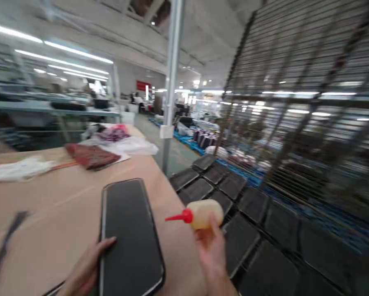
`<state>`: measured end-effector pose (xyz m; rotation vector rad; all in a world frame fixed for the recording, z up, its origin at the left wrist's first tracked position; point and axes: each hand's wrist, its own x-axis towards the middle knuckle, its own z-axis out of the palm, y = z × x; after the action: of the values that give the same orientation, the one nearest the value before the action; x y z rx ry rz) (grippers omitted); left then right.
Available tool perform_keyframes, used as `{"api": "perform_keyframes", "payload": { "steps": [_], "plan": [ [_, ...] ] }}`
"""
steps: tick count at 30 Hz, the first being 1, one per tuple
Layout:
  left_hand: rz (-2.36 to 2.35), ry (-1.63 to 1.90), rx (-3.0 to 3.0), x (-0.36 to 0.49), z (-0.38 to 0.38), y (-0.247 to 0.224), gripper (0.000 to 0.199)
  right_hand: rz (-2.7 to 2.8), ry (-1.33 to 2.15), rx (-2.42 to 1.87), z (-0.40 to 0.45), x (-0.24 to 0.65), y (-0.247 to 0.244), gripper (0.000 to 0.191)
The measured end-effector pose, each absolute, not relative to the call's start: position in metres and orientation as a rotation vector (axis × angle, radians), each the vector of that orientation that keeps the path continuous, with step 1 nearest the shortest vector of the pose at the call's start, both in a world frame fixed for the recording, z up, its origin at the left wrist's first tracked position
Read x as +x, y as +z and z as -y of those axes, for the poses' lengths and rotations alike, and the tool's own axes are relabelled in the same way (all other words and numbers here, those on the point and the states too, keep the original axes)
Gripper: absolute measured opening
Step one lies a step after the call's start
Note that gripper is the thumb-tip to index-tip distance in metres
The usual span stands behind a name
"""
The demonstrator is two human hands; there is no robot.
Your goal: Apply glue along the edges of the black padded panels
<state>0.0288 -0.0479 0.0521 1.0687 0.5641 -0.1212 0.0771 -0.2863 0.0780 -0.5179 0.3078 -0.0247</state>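
Observation:
A black rectangular panel with rounded corners and a pale edge line is held over the tan table. My left hand grips its left edge, thumb on top and the other fingers hidden beneath. Right of the panel, my right hand is closed round a pale yellow squeeze bottle. The bottle lies sideways in the hand, its red nozzle pointing left toward the panel. A gap separates nozzle and panel.
Several black panels lie in rows at the right, beside a tall wire rack. Brown-red cloth and white plastic lie on the far end of the table. Beyond it stands a metal post.

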Motion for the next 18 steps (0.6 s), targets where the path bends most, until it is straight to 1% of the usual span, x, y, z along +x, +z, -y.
{"api": "perform_keyframes", "payload": {
  "steps": [2,5,12,18],
  "plan": [
    [-0.632,-0.014,1.054,0.003,0.032,0.058,0.045,-0.325,-0.056,-0.603,0.286,0.081,0.08,0.046],
    [-0.568,0.05,1.017,-0.013,0.025,0.068,0.047,-0.3,-0.06,-0.749,0.283,0.079,0.085,0.051],
    [-0.487,0.083,0.937,-0.042,0.012,0.08,0.054,-0.165,-0.041,-0.938,0.265,0.073,0.091,0.06],
    [-0.486,0.082,0.922,-0.055,-0.002,0.088,0.059,-0.064,0.008,-1.095,0.249,0.073,0.094,0.053]
  ]
}}
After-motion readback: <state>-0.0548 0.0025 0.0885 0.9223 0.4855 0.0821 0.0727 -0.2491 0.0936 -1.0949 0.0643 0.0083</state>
